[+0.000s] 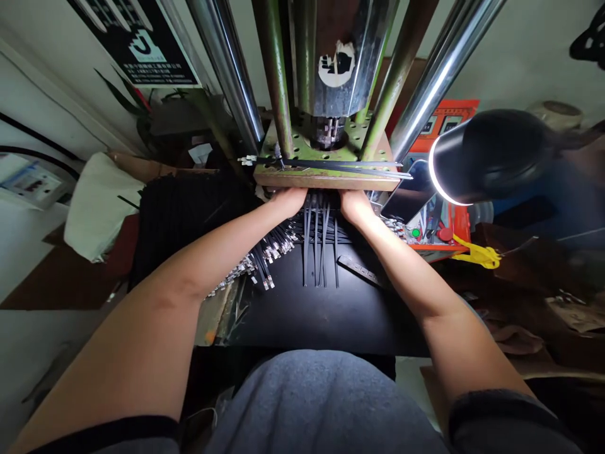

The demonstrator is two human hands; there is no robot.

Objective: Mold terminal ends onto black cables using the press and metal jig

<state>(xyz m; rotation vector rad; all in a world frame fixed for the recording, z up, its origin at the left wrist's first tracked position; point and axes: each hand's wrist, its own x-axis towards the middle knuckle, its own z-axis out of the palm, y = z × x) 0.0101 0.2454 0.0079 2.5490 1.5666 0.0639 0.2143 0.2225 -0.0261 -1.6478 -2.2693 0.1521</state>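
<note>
Both arms reach forward under the green plate point(331, 180) of an upright press. Of my left hand point(289, 200) only the back and wrist show; the plate's edge hides its fingers. My right hand point(353, 203) is hidden the same way, a short way to the right. Between the two, several thin black strips point(321, 243) run out from under the plate and hang over the black worktop point(302, 315). A bundle of black strips with bright metal ends point(271, 249) lies beside and below my left hand. Whatever the fingers touch is out of sight.
A lit lamp point(486, 157) stands at the right, near a phone point(405, 192) and an orange tray point(460, 221) of tools with yellow-handled pliers point(482, 254). A flat metal bar point(359, 270) lies on the worktop. More strips point(340, 166) rest across the plate. A black pile point(184, 217) sits left.
</note>
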